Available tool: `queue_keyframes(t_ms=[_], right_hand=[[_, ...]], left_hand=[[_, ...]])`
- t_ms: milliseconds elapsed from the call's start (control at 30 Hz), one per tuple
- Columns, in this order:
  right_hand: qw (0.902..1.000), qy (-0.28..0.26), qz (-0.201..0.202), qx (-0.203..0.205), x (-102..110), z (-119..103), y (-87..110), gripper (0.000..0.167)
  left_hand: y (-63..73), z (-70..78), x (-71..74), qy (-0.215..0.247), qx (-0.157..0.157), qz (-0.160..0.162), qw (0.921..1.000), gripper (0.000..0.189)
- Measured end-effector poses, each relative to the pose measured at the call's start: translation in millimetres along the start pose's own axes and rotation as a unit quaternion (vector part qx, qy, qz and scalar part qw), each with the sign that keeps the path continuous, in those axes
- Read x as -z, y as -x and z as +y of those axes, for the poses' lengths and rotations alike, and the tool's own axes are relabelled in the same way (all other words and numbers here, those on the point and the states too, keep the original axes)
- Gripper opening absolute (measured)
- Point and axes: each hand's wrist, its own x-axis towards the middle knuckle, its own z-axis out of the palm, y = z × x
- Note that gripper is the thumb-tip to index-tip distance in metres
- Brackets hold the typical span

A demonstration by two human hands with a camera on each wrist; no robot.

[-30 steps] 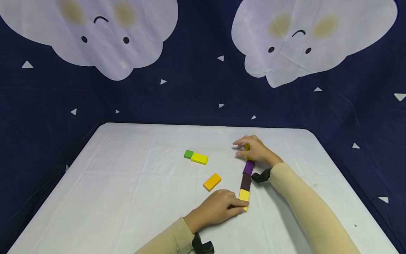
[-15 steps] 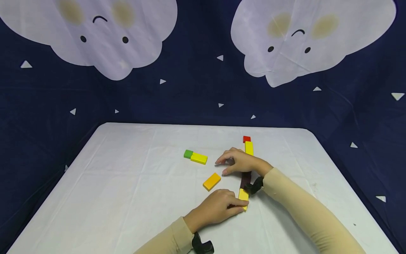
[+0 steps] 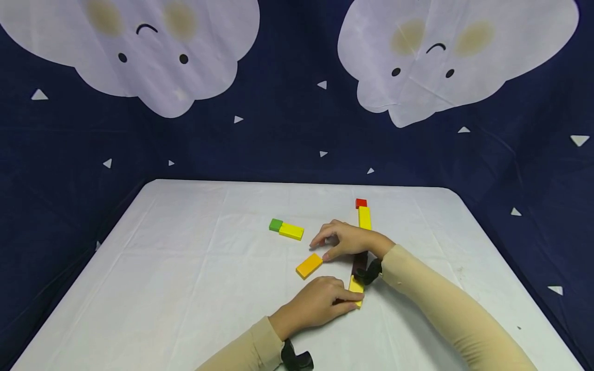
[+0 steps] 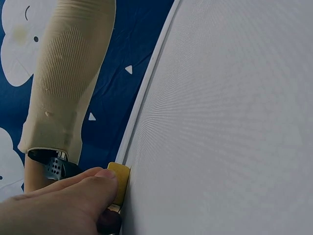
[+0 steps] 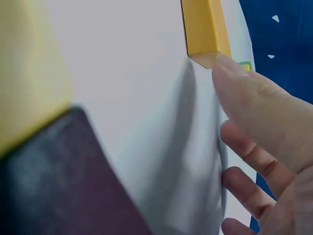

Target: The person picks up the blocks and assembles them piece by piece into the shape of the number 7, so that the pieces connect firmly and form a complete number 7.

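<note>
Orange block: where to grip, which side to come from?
I'd pinch the orange block across its long sides, mid-length, bringing the right hand in from above, far side: it lies flat, and the left hand sits close on its near side.

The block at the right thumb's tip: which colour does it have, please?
Orange-yellow; the block shows best in the head view.
</note>
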Motion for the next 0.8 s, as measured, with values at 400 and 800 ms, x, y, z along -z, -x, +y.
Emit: queue_keyframes(t_ms=[400, 800], right_hand=[[0.9996, 0.023, -0.008, 0.017, -7, -5, -0.5, 0.039], [0.9995, 0.021, 0.006, -0.021, 3, 2, 5.2, 0.032]], left_hand=[[0.0, 0.6, 0.1, 0.014, 0.008, -0.007, 0.9998, 0.03], [-0.8, 1.0, -0.5, 0.009, 0.016, -0.011, 0.9998, 0.03]])
